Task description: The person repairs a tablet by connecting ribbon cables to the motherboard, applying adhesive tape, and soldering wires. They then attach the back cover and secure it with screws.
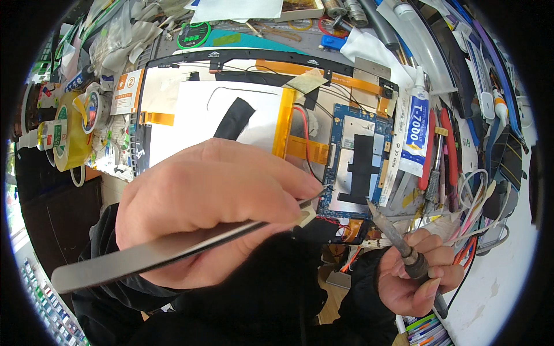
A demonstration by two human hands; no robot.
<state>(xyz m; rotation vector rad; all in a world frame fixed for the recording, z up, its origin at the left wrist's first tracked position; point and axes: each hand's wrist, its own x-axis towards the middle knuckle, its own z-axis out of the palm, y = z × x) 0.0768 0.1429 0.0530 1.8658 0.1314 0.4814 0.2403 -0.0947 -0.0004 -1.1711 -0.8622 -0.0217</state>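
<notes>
My left hand (pixel 202 196) pinches metal tweezers (pixel 127 260). Their tips reach the left edge of a blue circuit board (pixel 337 124), by the end of a red and black wire pair (pixel 306 138). In my right hand (pixel 418 277) is a soldering iron (pixel 398 235), its tip pointing at the lower part of the board. Whether that tip touches the board I cannot tell. The board sits in an opened tablet with a black frame (pixel 242 56). Left of it lies a flat white battery (pixel 190 109) with yellow tape along its edge, partly hidden by my left hand.
A white and blue glue tube (pixel 414 130) lies right of the tablet, with red-handled tools (pixel 448 130) beside it. Yellow tape rolls (pixel 72 135) stand at the left. A green solder reel (pixel 194 36) rests behind. Loose cables (pixel 470 199) hang at the right.
</notes>
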